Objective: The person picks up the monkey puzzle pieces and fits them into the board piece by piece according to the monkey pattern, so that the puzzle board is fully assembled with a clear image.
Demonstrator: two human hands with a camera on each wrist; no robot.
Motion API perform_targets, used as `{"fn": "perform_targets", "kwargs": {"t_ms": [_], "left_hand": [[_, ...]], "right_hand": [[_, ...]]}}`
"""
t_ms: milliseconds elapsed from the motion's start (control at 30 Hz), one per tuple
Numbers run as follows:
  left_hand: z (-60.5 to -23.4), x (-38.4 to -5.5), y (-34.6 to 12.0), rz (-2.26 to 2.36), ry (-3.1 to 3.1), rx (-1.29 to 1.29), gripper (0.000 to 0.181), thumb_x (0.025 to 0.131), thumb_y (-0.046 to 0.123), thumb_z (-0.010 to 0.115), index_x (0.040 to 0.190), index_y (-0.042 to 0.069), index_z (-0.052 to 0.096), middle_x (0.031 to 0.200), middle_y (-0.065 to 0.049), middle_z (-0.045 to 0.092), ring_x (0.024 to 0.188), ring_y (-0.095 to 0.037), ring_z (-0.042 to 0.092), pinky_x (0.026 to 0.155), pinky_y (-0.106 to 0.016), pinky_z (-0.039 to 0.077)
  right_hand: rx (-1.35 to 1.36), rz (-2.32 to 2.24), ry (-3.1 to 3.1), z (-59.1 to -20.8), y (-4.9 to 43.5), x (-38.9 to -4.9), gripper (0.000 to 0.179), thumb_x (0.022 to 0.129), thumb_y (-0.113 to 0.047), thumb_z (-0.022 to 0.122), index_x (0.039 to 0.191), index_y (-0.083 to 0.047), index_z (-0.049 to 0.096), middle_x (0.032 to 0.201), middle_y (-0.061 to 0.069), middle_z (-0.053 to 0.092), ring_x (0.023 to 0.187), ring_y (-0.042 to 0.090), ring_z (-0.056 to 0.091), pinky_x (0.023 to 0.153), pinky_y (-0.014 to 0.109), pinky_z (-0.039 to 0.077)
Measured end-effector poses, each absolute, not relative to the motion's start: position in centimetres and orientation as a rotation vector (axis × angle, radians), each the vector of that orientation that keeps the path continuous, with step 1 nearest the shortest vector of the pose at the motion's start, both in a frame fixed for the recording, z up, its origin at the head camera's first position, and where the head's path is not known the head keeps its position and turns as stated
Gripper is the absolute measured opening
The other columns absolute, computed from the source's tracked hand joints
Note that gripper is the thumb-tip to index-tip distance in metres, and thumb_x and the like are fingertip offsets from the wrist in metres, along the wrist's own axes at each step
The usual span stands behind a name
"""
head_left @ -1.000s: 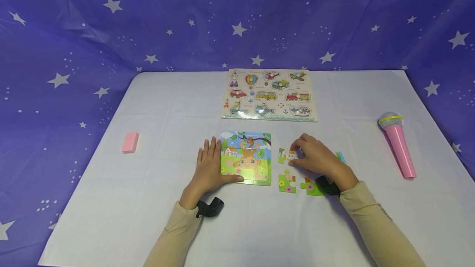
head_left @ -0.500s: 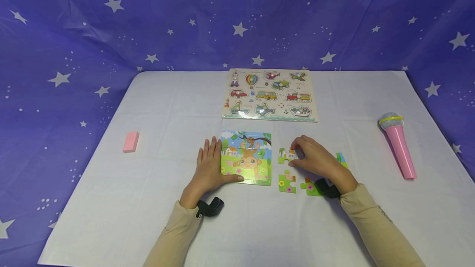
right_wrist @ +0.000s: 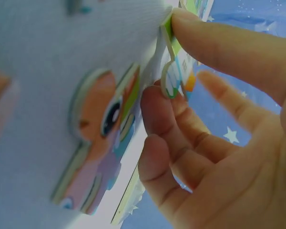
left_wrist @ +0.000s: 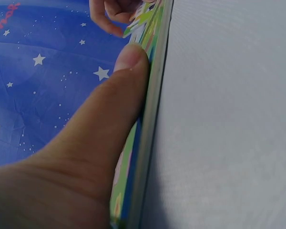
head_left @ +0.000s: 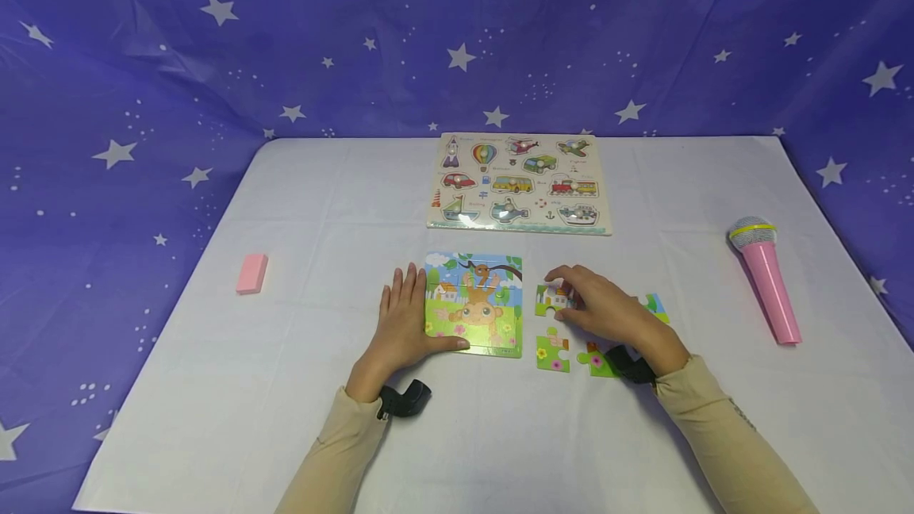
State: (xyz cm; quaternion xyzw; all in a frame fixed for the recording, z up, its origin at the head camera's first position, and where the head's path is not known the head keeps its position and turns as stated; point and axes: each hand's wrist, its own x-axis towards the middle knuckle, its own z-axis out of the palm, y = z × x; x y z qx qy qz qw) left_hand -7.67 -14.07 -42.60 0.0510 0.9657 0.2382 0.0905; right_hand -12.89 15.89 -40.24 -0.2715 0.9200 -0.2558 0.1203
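Observation:
A square monkey jigsaw puzzle (head_left: 489, 316) lies assembled on the white table. My left hand (head_left: 401, 327) lies along its left side with fingers straight, the thumb over its lower edge. Right of it, my right hand (head_left: 607, 304) holds a puzzle piece with a house (head_left: 546, 298) between the thumb and a curled finger, while the index finger reaches out apart. In the right wrist view, this house piece (right_wrist: 174, 71) is by the thumb tip. A flower piece (head_left: 552, 355) lies below, beside a partly covered pink-flower piece (head_left: 598, 362). Another piece with an eye (right_wrist: 105, 114) shows under the hand.
A vehicle peg puzzle board (head_left: 520, 185) lies behind the monkey puzzle. A pink toy microphone (head_left: 771, 284) lies at the right, a pink block (head_left: 251, 274) at the left. One more puzzle piece (head_left: 657, 308) shows beyond the right wrist. A starry blue cloth (head_left: 400, 38) hangs behind the table.
My right index finger has lifted and stretched to the left over the house piece; the thumb stays at its lower edge. My left hand and the monkey puzzle have not moved.

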Motion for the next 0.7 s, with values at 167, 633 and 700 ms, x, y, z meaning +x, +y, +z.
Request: {"fn": "perform_targets", "kwargs": {"t_ms": [167,633,700], "left_hand": [[-42.6,-7.62,-14.04,0.698,2.875,0.149,0.126,0.059,0.063,0.073,0.145,0.001,0.005,0.153,-0.015,-0.001,0.141,-0.033,-0.008,0.113,-0.051,-0.002],[-42.74,-7.65,-14.1,0.703,2.871,0.148,0.126,0.059,0.063,0.072,0.145,0.002,0.004,0.153,-0.015,-0.001,0.141,-0.032,-0.009,0.113,-0.051,-0.003],[-42.71,-7.65,-14.1,0.708,2.87,0.148,0.126,0.059,0.062,0.073,0.145,0.002,0.004,0.153,-0.015,-0.001,0.141,-0.032,-0.009,0.113,-0.051,-0.003]], "right_hand": [[-0.832,-0.715,2.655,-40.17,15.91,-12.78,0.055,0.08,-0.016,0.069,0.13,-0.024,0.048,0.092,0.001,0.054,0.072,0.011,0.047,0.064,0.025,0.04],[-0.844,-0.796,2.6,-40.14,15.93,-12.87,0.049,0.081,-0.011,0.066,0.127,-0.019,0.052,0.083,-0.004,0.053,0.069,0.009,0.043,0.061,0.021,0.037],[-0.838,-0.818,2.584,-40.08,15.92,-12.91,0.048,0.081,-0.011,0.066,0.127,-0.018,0.053,0.082,-0.004,0.053,0.068,0.009,0.043,0.06,0.021,0.037]]}}
